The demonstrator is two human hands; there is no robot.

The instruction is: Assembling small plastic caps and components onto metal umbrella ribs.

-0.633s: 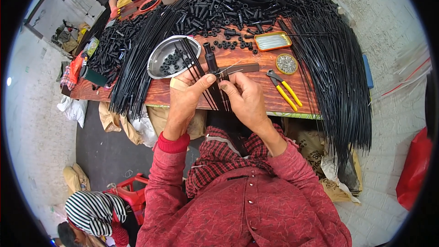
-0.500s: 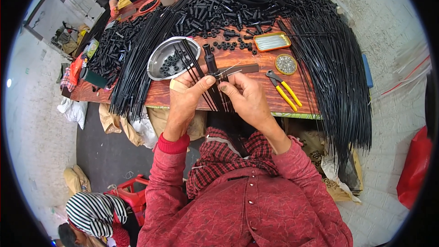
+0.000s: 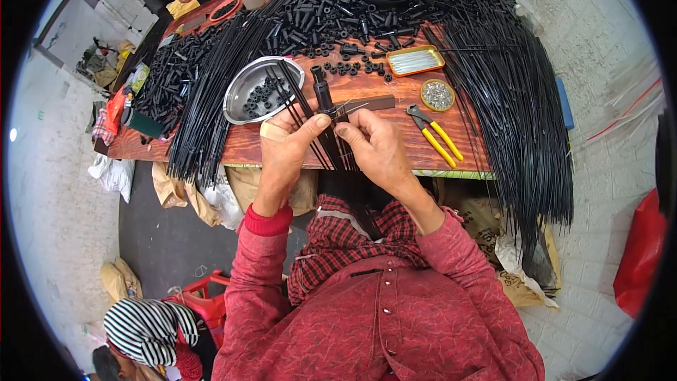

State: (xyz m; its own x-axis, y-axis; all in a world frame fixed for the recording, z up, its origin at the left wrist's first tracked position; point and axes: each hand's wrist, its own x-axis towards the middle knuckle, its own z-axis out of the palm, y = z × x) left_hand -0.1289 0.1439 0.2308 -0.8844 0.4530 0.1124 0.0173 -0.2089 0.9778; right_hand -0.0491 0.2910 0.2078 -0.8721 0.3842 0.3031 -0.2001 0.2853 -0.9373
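Between my two hands stands a black stepped tube fitting (image 3: 323, 93) with thin black ribs (image 3: 345, 159) hanging below it, much like an umbrella runner. My left hand (image 3: 287, 147) is closed round its left side, thumb pressed at the lower end; a tan plaster covers the back near the thumb. More ribs (image 3: 288, 85) slant up past its fingers. My right hand (image 3: 381, 152) pinches at the joint from the right, where a thin pale wire (image 3: 354, 105) sticks out. The fingertips partly hide the joint.
Yellow-handled pincers (image 3: 434, 135), a round tin of small metal bits (image 3: 437, 95) and a tray of pale wires (image 3: 416, 61) lie right. A steel bowl (image 3: 230, 102) stands left. Rib bundles (image 3: 518, 99) and black fittings (image 3: 310, 25) cover much of the table. Other people are at far left and lower left.
The view has shifted slightly, moving the table's things a little left. My hands keep their hold on the fitting. The far person's hands have come closer together.
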